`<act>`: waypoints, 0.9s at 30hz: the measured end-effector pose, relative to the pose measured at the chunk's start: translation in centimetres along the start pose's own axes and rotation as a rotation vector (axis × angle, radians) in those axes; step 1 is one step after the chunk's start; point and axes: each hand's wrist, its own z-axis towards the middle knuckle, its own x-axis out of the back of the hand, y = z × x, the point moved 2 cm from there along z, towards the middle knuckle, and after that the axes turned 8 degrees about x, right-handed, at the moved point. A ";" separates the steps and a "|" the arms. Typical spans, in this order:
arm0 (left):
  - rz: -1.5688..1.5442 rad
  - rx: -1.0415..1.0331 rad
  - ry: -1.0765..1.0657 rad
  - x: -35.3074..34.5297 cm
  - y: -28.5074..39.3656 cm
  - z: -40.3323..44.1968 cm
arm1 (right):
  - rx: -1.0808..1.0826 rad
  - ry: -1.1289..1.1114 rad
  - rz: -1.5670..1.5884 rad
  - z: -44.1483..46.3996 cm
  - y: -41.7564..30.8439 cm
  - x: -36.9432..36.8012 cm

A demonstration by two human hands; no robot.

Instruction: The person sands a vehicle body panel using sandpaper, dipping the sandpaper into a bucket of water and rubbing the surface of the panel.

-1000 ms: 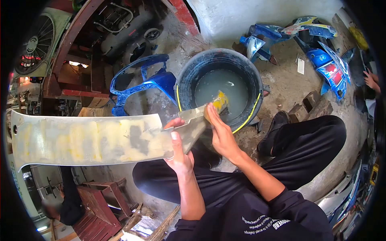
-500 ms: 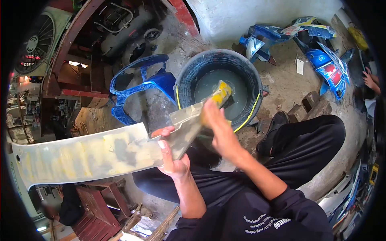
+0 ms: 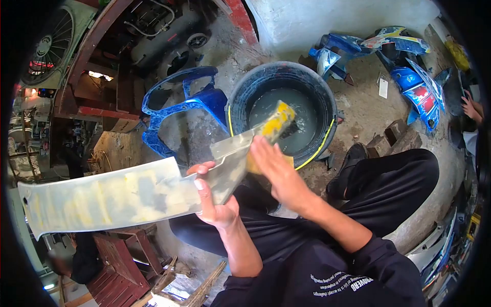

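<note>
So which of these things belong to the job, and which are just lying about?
Seemingly in use:
- long grey-and-cream panel, gripped by the left hand
- yellowish-tan sheet under the right hand
- probably the round black tub of cloudy water, under the panel's end

Apparently lying about:
- open blue plastic frame
- blue-and-red plastic bodywork
- small white rectangular tag

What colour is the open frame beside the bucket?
The frame is blue, clearest in head view.
</note>
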 end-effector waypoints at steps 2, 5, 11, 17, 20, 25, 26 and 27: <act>-0.026 0.009 -0.017 0.0 0.0 0.1 | -0.020 0.041 -0.052 0.0 0.8 0.1; 0.005 -0.029 -0.025 -1.3 -0.4 -0.4 | -0.164 0.217 -0.053 1.9 2.5 1.2; -0.016 -0.012 -0.026 -0.5 -0.3 0.2 | 0.009 0.067 -0.001 1.0 -1.0 0.4; -0.060 -0.034 -0.039 -1.1 -0.2 -0.4 | -0.129 0.178 -0.068 3.0 1.0 2.2; -0.053 -0.027 -0.020 -0.5 -0.1 0.0 | -0.004 0.057 0.010 0.6 -2.2 0.3; -0.051 -0.030 -0.007 -1.7 -0.1 -0.4 | -0.172 0.203 -0.100 2.6 1.6 2.2; -0.047 -0.033 -0.009 -1.5 0.0 -0.4 | -0.156 0.190 -0.072 3.0 1.4 2.3; -0.046 -0.038 -0.001 -1.2 0.1 -0.3 | -0.140 0.179 -0.044 3.4 1.0 2.5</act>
